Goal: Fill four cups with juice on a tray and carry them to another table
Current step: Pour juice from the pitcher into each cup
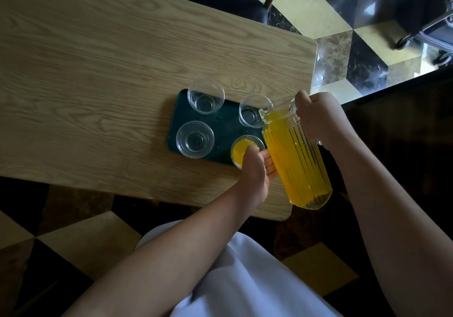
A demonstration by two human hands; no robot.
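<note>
One cup filled, three empty, jug held over the tray.

I see the filled cup (241,150) at the tray's (225,130) near right corner, my left hand (255,173) wrapped around its side. Three clear cups stand empty: far left (206,99), near left (195,139) and far right (252,110). My right hand (318,115) is closed on the handle of the ribbed glass jug (294,157) of orange juice, tilted with its spout over the far right cup. The dark tray lies near the table's (98,59) near right corner. I can read no labels or writing anywhere.
</note>
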